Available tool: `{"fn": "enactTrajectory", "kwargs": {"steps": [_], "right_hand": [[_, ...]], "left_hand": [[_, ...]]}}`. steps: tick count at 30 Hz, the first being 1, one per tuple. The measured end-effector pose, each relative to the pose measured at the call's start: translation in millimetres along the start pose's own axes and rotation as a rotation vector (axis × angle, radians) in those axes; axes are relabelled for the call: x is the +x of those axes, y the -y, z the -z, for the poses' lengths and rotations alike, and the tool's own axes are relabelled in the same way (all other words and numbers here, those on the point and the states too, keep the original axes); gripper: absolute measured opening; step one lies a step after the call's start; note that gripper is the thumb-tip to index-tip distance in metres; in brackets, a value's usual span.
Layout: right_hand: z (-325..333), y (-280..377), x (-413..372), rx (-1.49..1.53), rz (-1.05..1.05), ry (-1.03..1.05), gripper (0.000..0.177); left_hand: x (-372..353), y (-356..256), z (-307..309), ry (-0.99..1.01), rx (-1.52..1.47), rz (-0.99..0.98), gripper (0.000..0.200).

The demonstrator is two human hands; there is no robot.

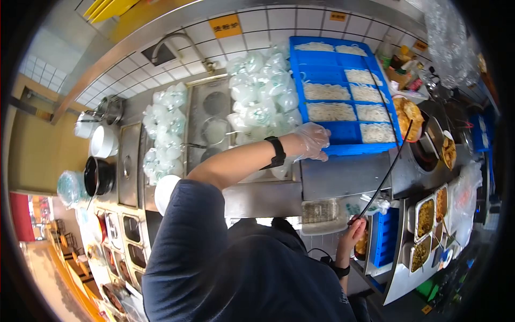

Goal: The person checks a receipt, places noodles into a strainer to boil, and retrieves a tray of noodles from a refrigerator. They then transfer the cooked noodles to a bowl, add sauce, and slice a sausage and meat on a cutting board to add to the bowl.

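My left hand (313, 141), in a clear plastic glove, is at the near left corner of a blue divided tray (335, 132). Its fingers and thumb lie on either side of the rim. White noodles (331, 111) fill several of the tray's compartments; the one beside this hand shows bare blue. Low on the right, my right hand (352, 234) is closed around the end of a long, thin black rod (387, 176), which slants up past the tray's near right corner. A second thin dark rod (381, 96) crosses the tray's right side.
Left of the tray, bagged white portions (260, 96) are piled around a steel cooker (214, 104) with round openings. A tap (182, 36) rises behind it. Steel pans of food (425, 219) stand at right, and a clear plastic bin (323, 216) sits below the counter edge.
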State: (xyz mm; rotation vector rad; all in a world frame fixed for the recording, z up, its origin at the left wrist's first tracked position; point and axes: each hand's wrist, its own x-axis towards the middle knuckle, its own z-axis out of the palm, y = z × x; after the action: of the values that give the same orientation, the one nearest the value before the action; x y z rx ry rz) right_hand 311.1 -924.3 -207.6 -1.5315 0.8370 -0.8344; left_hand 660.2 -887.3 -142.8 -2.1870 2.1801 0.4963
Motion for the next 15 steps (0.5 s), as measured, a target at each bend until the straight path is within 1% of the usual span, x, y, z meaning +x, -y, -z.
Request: {"fn": "enactTrajectory", "kwargs": {"steps": [1, 2, 3, 5, 6, 8, 9, 11, 13, 15], "right_hand": [[-7.3, 6.8, 1.7, -0.034, -0.004, 0.024, 0.016], [-14.0, 10.7, 3.6, -0.047, 0.008, 0.056, 0.017], [-21.0, 13.3, 6.1, -0.060, 0.025, 0.085, 0.017], [-37.8, 22.1, 7.7, -0.049, 0.017, 0.111, 0.017], [-47.1, 31.6, 8.2, -0.054, 0.042, 0.132, 0.017], [-59.0, 35.7, 6.0, -0.062, 0.066, 0.142, 0.016], [-64.2, 38.1, 4.1, -0.066, 0.067, 0.152, 0.016], [-72.7, 43.8, -1.7, -0.032, 0.098, 0.167, 0.016], [-81.9, 47.2, -9.4, -0.048, 0.104, 0.174, 0.016], [-92.2, 49.7, -17.0, -0.064, 0.108, 0.175, 0.017]], "left_hand": [[-3.8, 5.3, -7.2, -0.026, 0.024, -0.036, 0.055], [-6.5, 9.5, -14.8, -0.225, -0.008, -0.113, 0.060], [-7.7, 10.8, -15.2, -0.221, -0.007, -0.095, 0.060], [-6.8, 11.4, -9.4, -0.399, -0.120, -0.142, 0.059], [-2.7, 13.0, -6.6, -0.402, -0.118, -0.131, 0.059], [-0.1, 16.2, 0.4, -0.192, -0.393, -0.061, 0.055], [-9.2, 18.7, 5.5, -0.198, -0.398, -0.053, 0.055], [-32.8, 21.5, 22.1, -0.498, -0.638, -0.018, 0.049], [-74.7, 37.5, 49.5, -0.596, -0.694, 0.128, 0.041], [-115.8, 57.0, 68.0, -0.766, -0.799, 0.140, 0.032]]}}
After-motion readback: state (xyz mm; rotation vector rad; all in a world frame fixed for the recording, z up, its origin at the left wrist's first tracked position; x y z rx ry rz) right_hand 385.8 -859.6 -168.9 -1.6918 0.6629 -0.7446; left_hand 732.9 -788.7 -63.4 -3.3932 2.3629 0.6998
